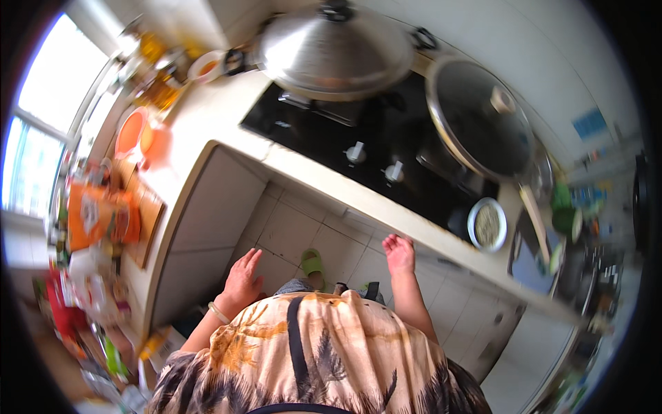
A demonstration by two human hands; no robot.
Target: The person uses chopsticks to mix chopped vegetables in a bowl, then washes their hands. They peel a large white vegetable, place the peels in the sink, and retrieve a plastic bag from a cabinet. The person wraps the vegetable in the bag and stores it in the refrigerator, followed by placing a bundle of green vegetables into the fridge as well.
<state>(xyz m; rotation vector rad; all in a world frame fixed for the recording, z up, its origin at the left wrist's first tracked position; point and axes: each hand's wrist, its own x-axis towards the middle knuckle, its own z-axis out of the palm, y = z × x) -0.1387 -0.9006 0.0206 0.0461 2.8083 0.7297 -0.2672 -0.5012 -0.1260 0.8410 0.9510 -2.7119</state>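
Note:
Empty, my left hand (243, 278) hovers over the floor beside the left counter's cabinet, its fingers extended and a pale bangle (218, 313) on the wrist. My right hand (400, 254) is just short of the stove counter's front edge, its fingers loosely bent and nothing in them. On the black glass-topped stove (331, 132) are two control knobs, the left knob (355, 153) and the right knob (394, 172). A domed steel lid (336, 57) covers the left burner's pot. Over the right burner sits a pan with a glass lid (473, 114).
A bowl with a grainy greenish content (487, 225) stands at the stove's right end, near a cutting board (532, 259). The left counter holds an orange plastic container (133, 133), an orange bag (103, 215) and a wooden board (147, 227). Tiled floor (289, 227) lies below.

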